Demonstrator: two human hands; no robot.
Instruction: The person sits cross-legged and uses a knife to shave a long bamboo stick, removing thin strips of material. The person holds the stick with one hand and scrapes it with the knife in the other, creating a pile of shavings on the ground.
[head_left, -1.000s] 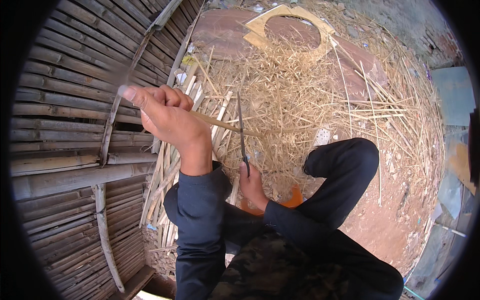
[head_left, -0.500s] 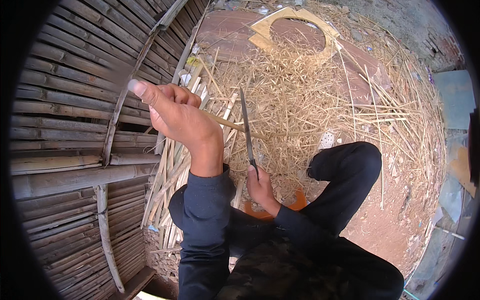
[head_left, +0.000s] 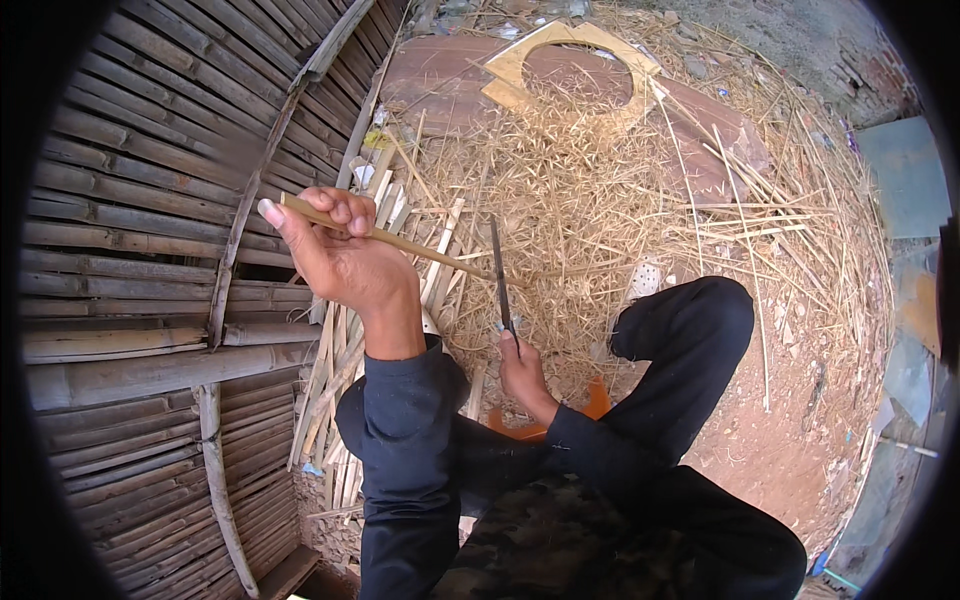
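Observation:
My left hand (head_left: 355,265) is raised at the left, its fingers curled round a thin bamboo strip (head_left: 430,254). One end of the strip sticks out past the thumb, and the rest slants down to the right toward the knife. Held low in front of me, my right hand (head_left: 524,380) grips the handle of a knife (head_left: 500,265) whose narrow dark blade points away from me. The strip's far end meets the blade, or lies just beside it; which one I cannot tell. Below and beyond the blade spreads a heap of pale bamboo shavings (head_left: 570,190).
A bamboo slat wall (head_left: 130,250) rises close on the left, with split bamboo strips (head_left: 330,375) piled along it. At the far side a yellowish board with a round hole (head_left: 510,68) lies on brown sheeting (head_left: 430,70). An orange object (head_left: 597,398) shows beneath my legs.
My left hand has shifted slightly left and turned, so the strip's near end now shows beyond the fingers. The knife blade appears narrower, and its tip sits a little lower.

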